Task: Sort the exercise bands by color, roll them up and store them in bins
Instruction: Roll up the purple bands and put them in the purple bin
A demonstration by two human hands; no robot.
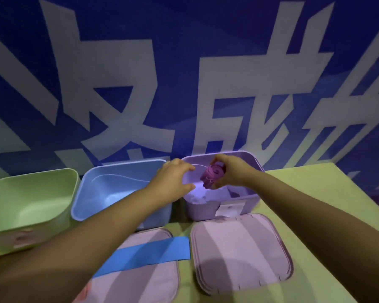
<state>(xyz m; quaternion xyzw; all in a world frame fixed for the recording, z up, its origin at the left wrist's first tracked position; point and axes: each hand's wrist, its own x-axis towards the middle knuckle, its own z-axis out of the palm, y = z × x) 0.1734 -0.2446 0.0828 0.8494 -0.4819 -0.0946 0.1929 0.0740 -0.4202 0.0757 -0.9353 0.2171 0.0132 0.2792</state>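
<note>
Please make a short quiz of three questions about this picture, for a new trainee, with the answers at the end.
1. True or false: the blue band is already rolled up.
2. Which bin is the pink roll held over? A) green bin B) blue bin C) purple bin
3. Fill in: the right hand holds the pink roll, while the left hand holds ____.

Key: 1. False, it lies flat across a lid. 2. C. 3. Nothing.
</note>
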